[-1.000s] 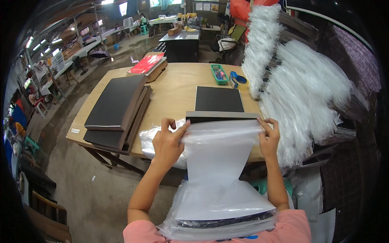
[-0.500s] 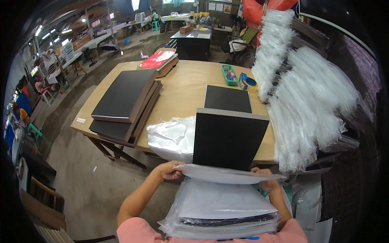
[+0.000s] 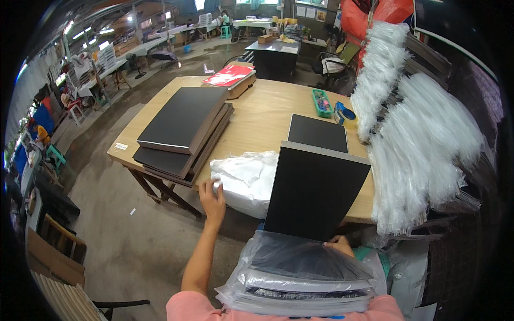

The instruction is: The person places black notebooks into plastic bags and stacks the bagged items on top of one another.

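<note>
A tall black board point(image 3: 316, 192) with a grey upper edge leans upright at the table's near edge. Against its lower end rests the mouth of a clear plastic bag point(image 3: 289, 243), on top of a stack of plastic-wrapped sheets point(image 3: 310, 293) in front of my body. My right hand point(image 3: 339, 245) pinches the bag by the board's lower right corner, its fingers partly hidden. Lifted to the left, my left hand point(image 3: 213, 200) has its fingers apart, beside a crumpled white sheet point(image 3: 246, 179). A small whitish patch shows at its fingertips; what it is, I cannot tell.
Thick black boards point(image 3: 184, 117) are stacked on the table's left, with a red-and-white booklet point(image 3: 230, 76) behind. Another black board point(image 3: 318, 132) lies flat beyond the upright one. A green basket point(image 3: 322, 103) and a tape dispenser point(image 3: 344, 114) stand farther back. Clear plastic bags point(image 3: 423, 155) heap at right.
My left hand has let go of the plastic bag and moved up and left, near the white sheet. The bag has sunk from its raised position against the board. My right hand stays near the board's corner.
</note>
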`<action>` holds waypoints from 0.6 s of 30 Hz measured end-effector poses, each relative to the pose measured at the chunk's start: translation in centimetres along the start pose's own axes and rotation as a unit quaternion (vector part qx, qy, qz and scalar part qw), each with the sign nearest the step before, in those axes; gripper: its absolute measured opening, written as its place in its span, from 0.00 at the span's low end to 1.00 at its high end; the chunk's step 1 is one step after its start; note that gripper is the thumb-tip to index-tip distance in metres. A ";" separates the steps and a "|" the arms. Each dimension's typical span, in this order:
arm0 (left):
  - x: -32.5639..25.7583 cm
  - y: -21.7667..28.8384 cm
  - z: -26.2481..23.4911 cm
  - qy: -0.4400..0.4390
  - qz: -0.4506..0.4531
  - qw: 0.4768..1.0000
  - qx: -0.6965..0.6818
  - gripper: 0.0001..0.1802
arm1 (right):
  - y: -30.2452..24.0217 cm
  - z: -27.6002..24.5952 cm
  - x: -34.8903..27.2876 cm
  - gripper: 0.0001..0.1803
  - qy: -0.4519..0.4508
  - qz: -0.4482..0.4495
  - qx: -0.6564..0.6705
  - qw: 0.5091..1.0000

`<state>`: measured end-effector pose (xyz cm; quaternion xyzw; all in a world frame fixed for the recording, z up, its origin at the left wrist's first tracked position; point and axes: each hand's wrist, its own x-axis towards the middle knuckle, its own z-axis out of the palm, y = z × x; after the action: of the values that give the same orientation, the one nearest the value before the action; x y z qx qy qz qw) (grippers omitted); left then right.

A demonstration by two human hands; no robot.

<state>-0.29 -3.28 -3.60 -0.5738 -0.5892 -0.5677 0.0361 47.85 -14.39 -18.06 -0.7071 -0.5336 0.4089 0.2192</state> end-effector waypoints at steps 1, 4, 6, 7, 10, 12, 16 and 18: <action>2.3 -0.1 0.2 0.027 0.049 0.998 0.030 0.09 | -4.9 -2.1 -1.0 0.18 -0.045 -0.027 -0.145 0.988; 6.5 -3.9 1.9 -0.067 0.053 0.995 0.054 0.09 | -13.5 -6.4 -2.5 0.21 -0.147 -0.141 -0.280 0.938; 7.6 -5.2 3.1 -0.141 0.027 0.988 0.049 0.09 | -19.8 -7.8 -4.3 0.22 -0.151 -0.207 -0.308 0.916; 8.2 -4.8 3.5 -0.151 0.025 0.987 0.043 0.09 | -23.2 -8.1 -5.1 0.23 -0.150 -0.239 -0.321 0.904; 9.2 -1.5 3.7 -0.140 0.055 0.987 0.061 0.07 | -33.2 -7.2 -6.4 0.19 -0.153 -0.375 -0.235 0.884; 9.7 -0.8 3.6 -0.101 0.142 0.983 0.052 0.07 | -37.8 -4.6 -4.7 0.15 -0.169 -0.472 -0.132 0.855; 9.8 0.5 4.1 -0.091 0.028 0.991 -0.095 0.07 | -44.6 2.7 2.1 0.15 -0.101 -0.527 -0.100 0.838; 9.6 1.3 4.6 -0.107 0.024 0.994 -0.011 0.08 | -45.8 6.2 6.4 0.16 -0.007 -0.556 -0.145 0.819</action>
<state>0.21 5.69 2.28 -0.6458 -0.5690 -0.5087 -0.0199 17.06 6.15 10.35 -0.3116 -0.8903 0.1405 0.3009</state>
